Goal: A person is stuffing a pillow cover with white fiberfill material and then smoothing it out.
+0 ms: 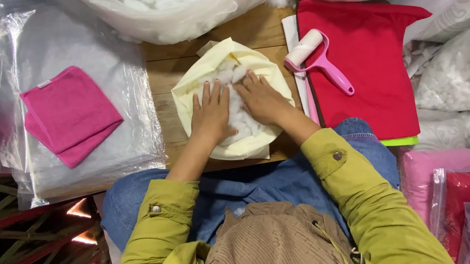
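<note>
With both hands flat, left hand (pixel 211 115) and right hand (pixel 261 100), fingers spread and grasping nothing, we should press the stuffing (pixel 240 115) under our fingertips evenly into the cover (pixel 192 91), judging by its lumps

The stuffed cover (pixel 234 103) lies on the table (pixel 172 66), folded cloth (pixel 69 114) left, lint roller (pixel 317 59) right.
</note>
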